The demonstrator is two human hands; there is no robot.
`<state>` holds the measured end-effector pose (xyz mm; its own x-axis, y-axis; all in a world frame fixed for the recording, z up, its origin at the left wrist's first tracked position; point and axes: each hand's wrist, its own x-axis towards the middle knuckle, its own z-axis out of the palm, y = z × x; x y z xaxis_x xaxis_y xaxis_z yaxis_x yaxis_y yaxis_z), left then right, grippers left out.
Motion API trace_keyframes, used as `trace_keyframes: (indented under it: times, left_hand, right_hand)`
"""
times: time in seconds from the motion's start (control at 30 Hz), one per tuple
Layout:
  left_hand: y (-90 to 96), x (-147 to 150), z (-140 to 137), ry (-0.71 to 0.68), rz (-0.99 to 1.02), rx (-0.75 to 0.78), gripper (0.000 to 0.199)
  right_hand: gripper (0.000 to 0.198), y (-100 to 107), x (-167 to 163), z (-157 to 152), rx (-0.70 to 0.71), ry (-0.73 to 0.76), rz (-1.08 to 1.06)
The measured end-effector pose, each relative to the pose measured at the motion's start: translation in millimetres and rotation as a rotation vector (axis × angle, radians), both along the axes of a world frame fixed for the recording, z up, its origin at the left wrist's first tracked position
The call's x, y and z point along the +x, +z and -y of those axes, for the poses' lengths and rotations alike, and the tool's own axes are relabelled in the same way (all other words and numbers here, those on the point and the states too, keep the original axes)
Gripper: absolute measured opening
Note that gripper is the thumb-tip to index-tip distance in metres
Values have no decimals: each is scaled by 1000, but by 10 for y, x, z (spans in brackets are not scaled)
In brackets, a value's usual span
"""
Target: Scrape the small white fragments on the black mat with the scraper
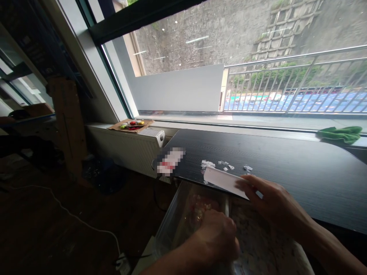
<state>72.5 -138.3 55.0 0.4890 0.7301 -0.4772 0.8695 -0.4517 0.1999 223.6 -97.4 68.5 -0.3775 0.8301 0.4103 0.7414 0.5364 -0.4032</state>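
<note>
My right hand [266, 194] grips a long, flat white piece with a rounded corner [222, 179], tilted low over the front edge of the black tabletop [286, 160]. Small white and clear scraps [208, 164] lie just behind it, with several more scattered to the right. Lower down, my left hand [219, 233] is closed over a clear plastic box [169, 229]. Small shiny bits [197, 208] show inside the box, beyond the knuckles. Whatever the left fingers hold is hidden beneath the hand.
A blurred-out white and red item [170, 162] lies at the table's left end. A green cloth [340, 134] rests by the window. Left of the table, a radiator [129, 147] stands under cardboard [114, 126] bearing colourful items. A white cable [83, 219] crosses the floor.
</note>
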Motion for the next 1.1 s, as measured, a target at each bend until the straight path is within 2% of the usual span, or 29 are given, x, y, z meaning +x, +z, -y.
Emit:
trace_keyframes:
  times: [0.13,0.3,0.53,0.73,0.93,1.1]
  left_hand:
    - [-38,8,2,0,-2,-1,32]
    - [-57,-5,-4,14,24,10,32]
    - [-74,-5,6,19,10,15,33]
    - [-120,1,1,4,12,24,35]
    - [-84,-19,14,15,13,34,35]
    - [-44,-17,12,11,16,11,35]
  right_hand:
    - [24,6,-21,14,9,-8,4]
    - [24,-8,-55,55,-4,59,-15]
    - [22,39,-32,62,4,33,17]
    - [22,33,-108,-74,117,-23,35]
    - [24,25,-154,-109,87,33,73]
    - [23,73,-151,-122,122,-19,67]
